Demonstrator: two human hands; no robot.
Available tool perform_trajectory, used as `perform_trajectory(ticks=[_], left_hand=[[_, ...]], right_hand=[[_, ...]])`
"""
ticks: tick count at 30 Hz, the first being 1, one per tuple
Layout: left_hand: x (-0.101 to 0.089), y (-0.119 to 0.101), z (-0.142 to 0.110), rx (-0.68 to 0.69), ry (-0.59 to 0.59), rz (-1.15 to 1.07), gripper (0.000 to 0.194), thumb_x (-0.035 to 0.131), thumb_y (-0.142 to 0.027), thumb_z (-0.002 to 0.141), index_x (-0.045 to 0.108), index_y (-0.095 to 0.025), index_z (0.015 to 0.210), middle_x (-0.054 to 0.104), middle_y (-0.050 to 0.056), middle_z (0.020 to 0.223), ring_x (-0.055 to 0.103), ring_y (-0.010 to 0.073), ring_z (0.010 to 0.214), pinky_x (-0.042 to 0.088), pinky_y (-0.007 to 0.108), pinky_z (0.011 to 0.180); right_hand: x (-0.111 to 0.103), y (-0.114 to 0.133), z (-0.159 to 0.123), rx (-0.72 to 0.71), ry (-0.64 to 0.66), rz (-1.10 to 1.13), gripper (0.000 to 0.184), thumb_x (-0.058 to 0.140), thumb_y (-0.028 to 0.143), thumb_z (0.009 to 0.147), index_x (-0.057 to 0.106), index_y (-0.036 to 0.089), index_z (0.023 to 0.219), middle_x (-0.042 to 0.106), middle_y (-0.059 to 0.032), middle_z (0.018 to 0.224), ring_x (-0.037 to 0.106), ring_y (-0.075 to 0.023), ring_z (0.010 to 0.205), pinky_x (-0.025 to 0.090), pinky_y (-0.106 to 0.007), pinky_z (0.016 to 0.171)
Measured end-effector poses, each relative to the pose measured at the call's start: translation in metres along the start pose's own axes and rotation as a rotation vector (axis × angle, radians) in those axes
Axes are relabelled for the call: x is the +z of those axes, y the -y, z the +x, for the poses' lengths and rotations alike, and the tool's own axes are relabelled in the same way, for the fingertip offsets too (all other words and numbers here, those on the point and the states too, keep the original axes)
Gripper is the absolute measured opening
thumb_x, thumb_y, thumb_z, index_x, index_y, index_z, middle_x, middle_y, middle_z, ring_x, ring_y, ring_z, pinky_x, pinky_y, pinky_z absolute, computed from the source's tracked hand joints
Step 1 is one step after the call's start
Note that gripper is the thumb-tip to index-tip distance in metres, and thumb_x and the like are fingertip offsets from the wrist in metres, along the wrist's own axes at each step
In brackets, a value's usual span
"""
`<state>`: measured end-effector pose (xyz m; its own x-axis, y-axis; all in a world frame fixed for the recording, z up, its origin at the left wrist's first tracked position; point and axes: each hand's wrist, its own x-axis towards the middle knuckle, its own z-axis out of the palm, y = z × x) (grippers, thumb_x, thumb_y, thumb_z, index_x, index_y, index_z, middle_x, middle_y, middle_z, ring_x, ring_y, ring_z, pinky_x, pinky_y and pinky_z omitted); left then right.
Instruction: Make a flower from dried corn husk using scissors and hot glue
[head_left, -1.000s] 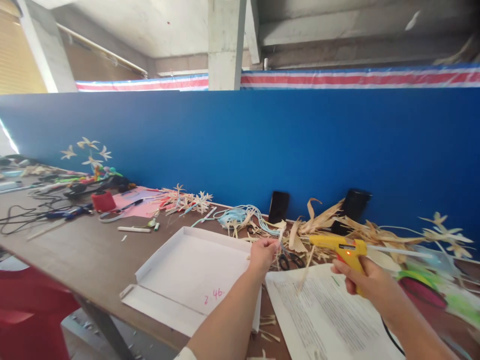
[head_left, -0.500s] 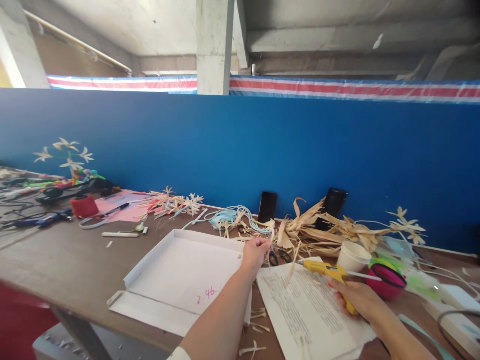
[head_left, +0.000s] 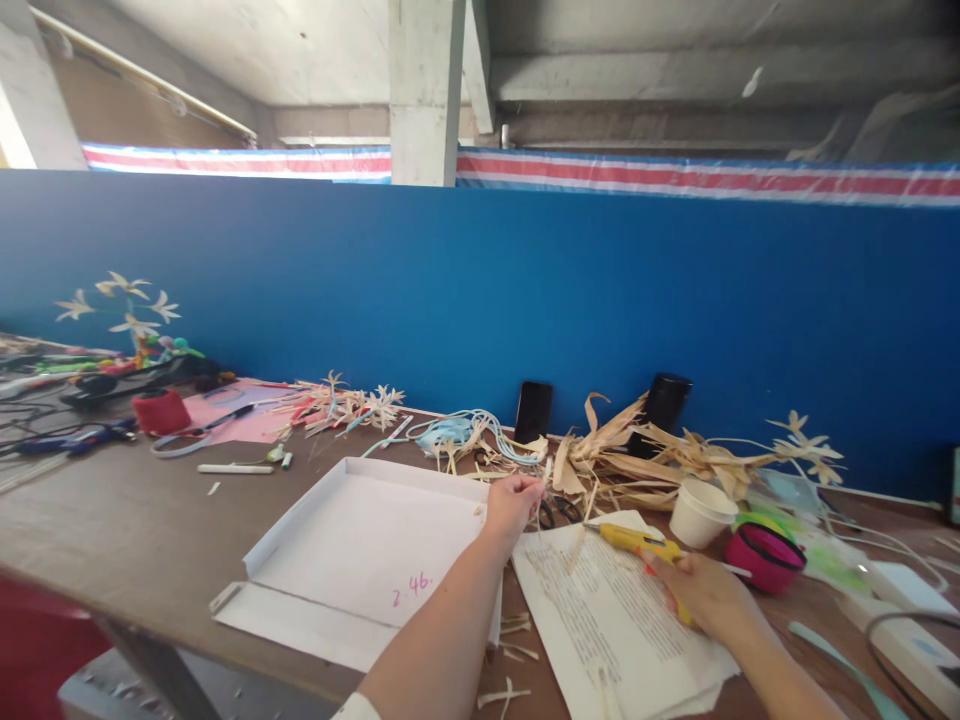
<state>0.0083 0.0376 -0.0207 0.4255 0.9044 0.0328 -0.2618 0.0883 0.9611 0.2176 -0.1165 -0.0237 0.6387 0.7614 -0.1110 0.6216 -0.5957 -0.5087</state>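
My left hand [head_left: 516, 508] is closed in a pinch on a thin pale husk strip [head_left: 547, 472], whose tip sticks up above the fingers. My right hand [head_left: 703, 592] wraps round the grip of a yellow hot glue gun [head_left: 637, 541], with a white glue stick [head_left: 736, 570] poking out of its back end. The nozzle points left towards the pinched strip, with a gap between them. Beneath the gun lie printed paper sheets [head_left: 637, 640] with a loose husk strip [head_left: 577, 548] on them. Black-handled scissors [head_left: 567, 510] lie just beyond my left hand, partly hidden.
A shallow white box lid [head_left: 360, 530] lies to the left. Dried corn husks [head_left: 607, 460], a phone [head_left: 533, 411], a paper cup [head_left: 703, 514] and a pink round container [head_left: 763, 560] stand behind and right. A blue partition [head_left: 450, 290] borders the table. Husk flowers [head_left: 127, 305] stand far left.
My right hand has brought the glue gun a little further left, nearer to my left hand. The left hand keeps its pinch on the strip. The view has shifted slightly.
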Motion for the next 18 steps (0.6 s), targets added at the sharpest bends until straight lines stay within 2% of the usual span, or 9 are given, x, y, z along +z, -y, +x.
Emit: perform_trajectory(ticks=[4, 8, 11, 14, 16, 18], left_hand=[[0.0, 0.002, 0.001, 0.001, -0.004, 0.018, 0.02, 0.063, -0.031, 0.062, 0.06, -0.011, 0.064, 0.046, -0.004, 0.046, 0.034, 0.0033, 0.038, 0.021, 0.018, 0.039], [0.0, 0.002, 0.001, 0.001, -0.007, 0.044, 0.022, 0.063, -0.032, 0.062, 0.06, -0.011, 0.064, 0.047, -0.004, 0.047, 0.035, 0.0035, 0.039, 0.023, 0.018, 0.04], [0.0, 0.001, 0.0, 0.006, -0.001, 0.077, 0.022, 0.062, -0.034, 0.063, 0.06, -0.012, 0.063, 0.047, -0.003, 0.047, 0.036, 0.0039, 0.039, 0.025, 0.018, 0.04], [0.0, 0.002, -0.001, 0.02, 0.014, 0.096, 0.025, 0.063, -0.036, 0.063, 0.061, -0.012, 0.064, 0.048, -0.003, 0.048, 0.037, 0.0044, 0.041, 0.027, 0.018, 0.041], [0.0, 0.002, -0.001, 0.022, 0.026, 0.075, 0.027, 0.064, -0.039, 0.062, 0.061, -0.012, 0.064, 0.048, -0.003, 0.049, 0.037, 0.0044, 0.041, 0.027, 0.018, 0.041], [-0.001, 0.003, -0.001, 0.019, 0.029, 0.041, 0.029, 0.064, -0.041, 0.062, 0.06, -0.012, 0.064, 0.048, -0.003, 0.048, 0.036, 0.0041, 0.04, 0.026, 0.018, 0.041]], right_hand=[[-0.003, 0.002, -0.003, -0.044, -0.061, -0.147, 0.051, 0.041, 0.063, 0.072, 0.05, 0.023, 0.041, 0.06, -0.0078, 0.049, 0.058, -0.0252, 0.054, 0.032, -0.032, 0.05], [-0.014, 0.014, -0.014, 0.035, -0.047, -0.179, 0.048, 0.043, 0.066, 0.069, 0.061, 0.024, 0.053, 0.065, -0.0107, 0.063, 0.061, -0.0299, 0.068, 0.035, -0.035, 0.056], [-0.028, 0.03, -0.025, 0.06, -0.147, -0.187, 0.045, 0.045, 0.067, 0.066, 0.066, 0.026, 0.064, 0.066, -0.0105, 0.074, 0.06, -0.0298, 0.068, 0.035, -0.036, 0.055], [-0.035, 0.053, -0.031, -0.111, -0.276, -0.058, 0.041, 0.045, 0.061, 0.07, 0.067, 0.028, 0.077, 0.066, -0.0064, 0.077, 0.059, -0.0243, 0.065, 0.037, -0.034, 0.055], [-0.028, 0.073, -0.031, -0.213, -0.347, 0.142, 0.037, 0.049, 0.057, 0.07, 0.066, 0.025, 0.079, 0.066, -0.0046, 0.074, 0.058, -0.0219, 0.067, 0.039, -0.031, 0.058], [-0.013, 0.094, -0.026, -0.232, -0.293, 0.415, 0.037, 0.053, 0.053, 0.068, 0.066, 0.02, 0.078, 0.063, -0.0034, 0.065, 0.056, -0.0191, 0.062, 0.04, -0.028, 0.055]])
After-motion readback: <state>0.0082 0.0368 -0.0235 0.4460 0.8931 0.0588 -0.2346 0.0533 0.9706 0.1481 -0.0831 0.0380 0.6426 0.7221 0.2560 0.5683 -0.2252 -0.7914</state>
